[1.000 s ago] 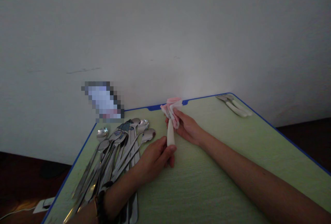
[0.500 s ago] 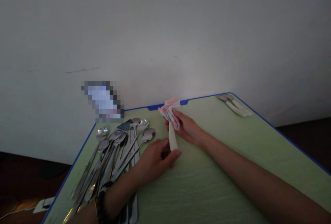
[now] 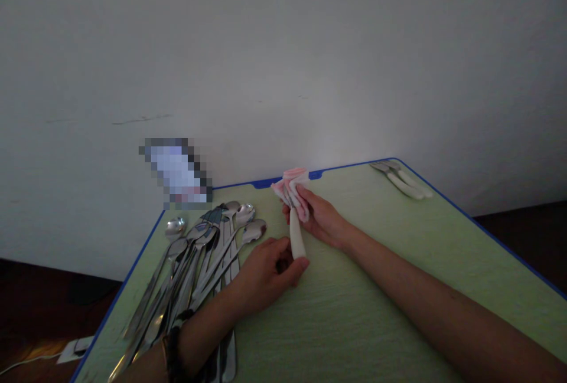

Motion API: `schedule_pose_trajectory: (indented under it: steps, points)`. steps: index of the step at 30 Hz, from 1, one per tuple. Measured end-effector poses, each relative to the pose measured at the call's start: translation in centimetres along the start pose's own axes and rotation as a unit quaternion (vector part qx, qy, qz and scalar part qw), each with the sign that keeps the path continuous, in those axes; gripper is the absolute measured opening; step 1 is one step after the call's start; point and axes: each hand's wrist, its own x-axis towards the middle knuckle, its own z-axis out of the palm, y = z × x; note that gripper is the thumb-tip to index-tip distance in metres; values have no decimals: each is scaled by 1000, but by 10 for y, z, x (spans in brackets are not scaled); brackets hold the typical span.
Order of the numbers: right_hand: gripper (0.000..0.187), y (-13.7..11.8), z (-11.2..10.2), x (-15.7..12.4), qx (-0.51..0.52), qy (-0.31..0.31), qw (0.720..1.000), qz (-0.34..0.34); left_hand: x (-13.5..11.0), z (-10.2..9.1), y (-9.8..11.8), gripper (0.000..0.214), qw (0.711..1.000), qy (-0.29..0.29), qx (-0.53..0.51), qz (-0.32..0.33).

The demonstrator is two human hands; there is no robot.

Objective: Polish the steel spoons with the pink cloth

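My left hand [image 3: 277, 268] grips the lower end of a white handle [image 3: 297, 235], part of a piece of cutlery held above the table. A pink and white cloth [image 3: 293, 188] is wrapped around its upper end, so the head is hidden and I cannot tell its kind. My right hand [image 3: 321, 215] is closed on the cloth, pinching it around the cutlery. Left of my hands lies a heap of metal spoons [image 3: 206, 241], their bowls toward the wall. My left forearm reaches across the handles of this heap.
Two forks with white handles [image 3: 405, 185] lie at the table's far right corner. A blurred-out device with a bright screen [image 3: 175, 170] stands at the far left by the wall. The green table [image 3: 354, 312] has a blue edge. A white cable box [image 3: 76, 349] is on the floor at left.
Almost nothing differs. The white handle and the fingers around it have shifted very slightly, with both hands keeping their hold.
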Motion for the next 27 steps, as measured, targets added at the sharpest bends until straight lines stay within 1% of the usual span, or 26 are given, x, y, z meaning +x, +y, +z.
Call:
schedule_pose_trajectory:
  steps: [5, 10, 14, 21, 24, 27]
  points:
    - [21, 0, -1, 0, -3, -2, 1000, -17, -1, 0, 1, 26, 998, -3, -66, -17]
    - [20, 4, -6, 3, -42, -8, 998, -51, -2, -1, 1, 29, 989, 30, -141, -38]
    - [22, 6, -8, 4, -62, -8, 997, -54, -1, -1, 0, 24, 989, 16, -140, -38]
    - [14, -5, 3, -3, 24, 14, 999, -38, -2, -2, 0, 20, 994, 5, -106, -39]
    - [13, -8, 5, -4, 39, 35, 998, -28, -2, -3, 2, 18, 994, 6, -102, -42]
    - [11, -7, 4, -1, 42, 55, 997, -38, -1, -3, 2, 18, 993, 6, -108, -46]
